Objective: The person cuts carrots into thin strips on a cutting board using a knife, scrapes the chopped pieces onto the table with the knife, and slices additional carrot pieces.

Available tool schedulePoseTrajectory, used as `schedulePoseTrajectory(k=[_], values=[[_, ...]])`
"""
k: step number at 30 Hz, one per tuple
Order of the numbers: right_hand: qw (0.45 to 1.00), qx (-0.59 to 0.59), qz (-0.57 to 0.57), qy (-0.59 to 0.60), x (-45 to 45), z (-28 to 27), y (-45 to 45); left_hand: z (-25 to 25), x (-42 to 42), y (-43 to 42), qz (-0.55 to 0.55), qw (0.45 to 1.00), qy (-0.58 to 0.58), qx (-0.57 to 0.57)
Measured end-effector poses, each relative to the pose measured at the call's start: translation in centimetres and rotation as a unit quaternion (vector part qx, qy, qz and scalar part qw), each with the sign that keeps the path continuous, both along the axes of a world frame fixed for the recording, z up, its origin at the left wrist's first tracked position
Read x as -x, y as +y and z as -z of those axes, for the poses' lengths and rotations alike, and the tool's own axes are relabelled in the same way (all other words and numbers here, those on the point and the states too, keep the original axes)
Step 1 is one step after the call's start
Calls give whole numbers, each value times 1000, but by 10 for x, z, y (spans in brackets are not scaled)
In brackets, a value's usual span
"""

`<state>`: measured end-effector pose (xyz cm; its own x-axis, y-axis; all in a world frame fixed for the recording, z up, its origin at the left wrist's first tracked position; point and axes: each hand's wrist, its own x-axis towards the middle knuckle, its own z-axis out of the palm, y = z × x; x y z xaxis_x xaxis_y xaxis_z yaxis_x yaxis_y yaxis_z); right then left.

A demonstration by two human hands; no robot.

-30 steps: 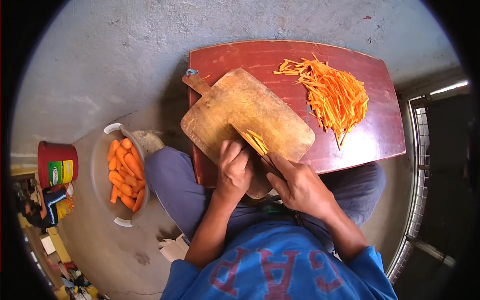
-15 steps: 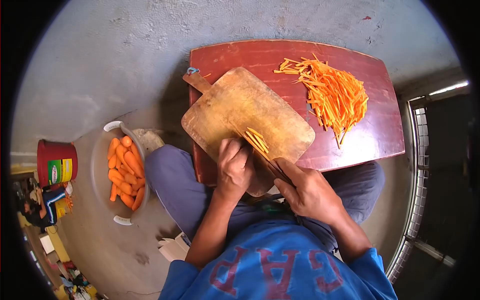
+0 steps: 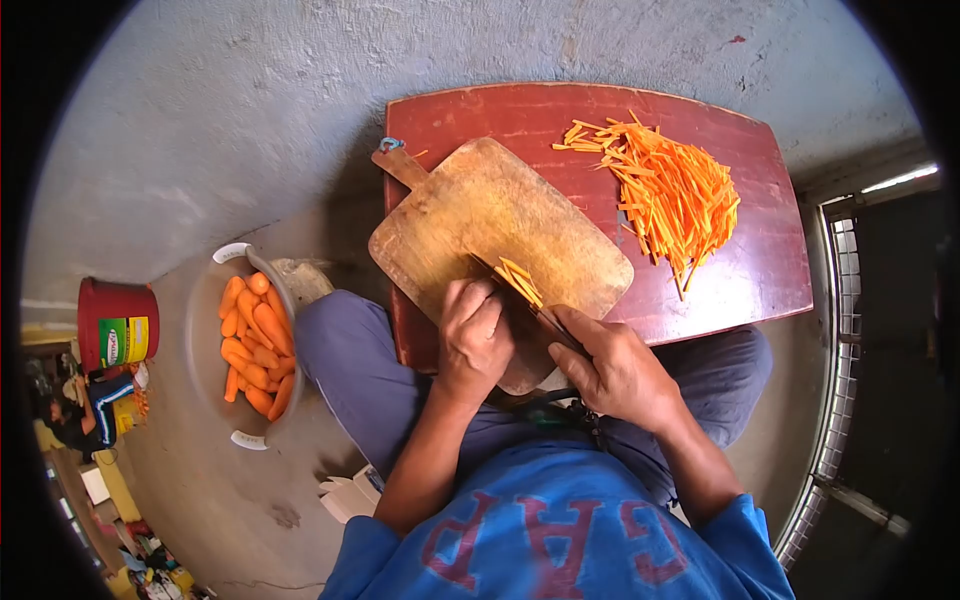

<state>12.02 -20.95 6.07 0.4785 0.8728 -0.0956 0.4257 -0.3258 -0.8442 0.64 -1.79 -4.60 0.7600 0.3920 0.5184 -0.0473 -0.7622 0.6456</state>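
My right hand is closed around the handle of a knife, whose dark blade lies over the wooden cutting board. Several thin carrot strips rest along the far side of the blade. My left hand is on the near side of the blade, its fingers curled and pressed down at the board; whatever they hold is hidden beneath them. To the right of the board, a heap of carrot strips is spread on the red table.
A grey tub of peeled carrots stands on the floor at the left. Beyond it are a red bucket and another person. A wall borders the table's far side; a barred door stands at the right.
The knife and right hand have shifted slightly, and the left fingers have edged a little to the right along the board. The whole view has moved slightly.
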Motion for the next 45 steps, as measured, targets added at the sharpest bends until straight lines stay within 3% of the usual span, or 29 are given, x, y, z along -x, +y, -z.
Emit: schedulePoseTrajectory(k=[18, 21, 24, 27, 30, 36, 40, 43, 45], values=[[1000, 24, -3, -2, -1, -2, 5, -1, -3, 1, -1, 1000, -18, 1], [999, -51, 7, -10, -4, 8, 6, -6, -4, 1, -6, 1000, -26, -3], [998, -10, 41, 37, -7, -5, -2, 1, -3, -4, -37, 999, -35, -5], [999, -22, 44, 9, -4, -9, -7, -2, -6, -4, -42, 998, -43, -4], [998, 46, 31, 41, -5, -18, -7, -3, -5, -3, -42, 998, -39, -4], [999, -11, 38, 36, 0, 3, -6, -2, -3, -5, -64, 997, -36, 32], [990, 19, 101, 95, -24, 10, -16, -4, -4, -6, -51, 999, 4, -17], [986, 28, 152, 62, -69, 18, -34, -2, -4, -5, -49, 999, 13, -6], [974, -39, 214, 64, -107, 44, -56, -5, -4, -5, -43, 999, 21, -7]])
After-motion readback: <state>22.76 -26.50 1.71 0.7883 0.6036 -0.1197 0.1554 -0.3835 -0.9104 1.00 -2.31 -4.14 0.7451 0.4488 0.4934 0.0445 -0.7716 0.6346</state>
